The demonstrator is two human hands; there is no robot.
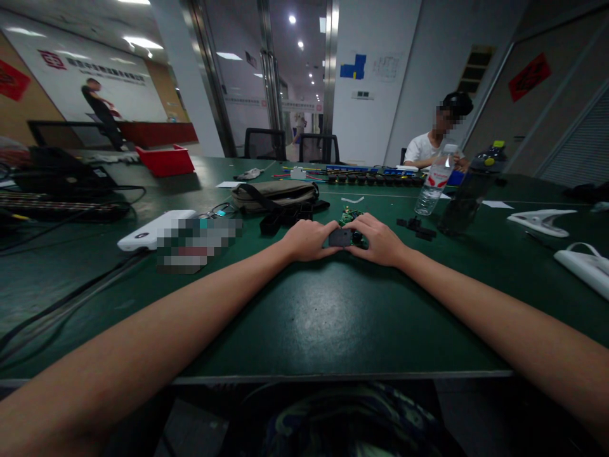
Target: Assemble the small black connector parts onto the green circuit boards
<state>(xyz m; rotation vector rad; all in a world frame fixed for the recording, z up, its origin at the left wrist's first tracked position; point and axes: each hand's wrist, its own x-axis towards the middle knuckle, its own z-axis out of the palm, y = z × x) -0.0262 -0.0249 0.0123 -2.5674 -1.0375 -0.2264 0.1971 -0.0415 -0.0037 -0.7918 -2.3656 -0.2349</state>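
Both my arms reach out over the green table [309, 317]. My left hand [308, 240] and my right hand [378, 240] meet around a small dark block-shaped part [340, 237], each with fingers curled on one end of it. Just behind the part lies a small green circuit board [349, 216], partly hidden by my right fingers. The part rests low, at or on the table top.
A khaki bag with black straps [276, 193] lies behind my hands. A white device [152, 231] and cables lie left. A water bottle [435, 181], a dark bottle [469, 193] and small black parts [419, 228] stand right. A seated person [431, 146] is at the far side.
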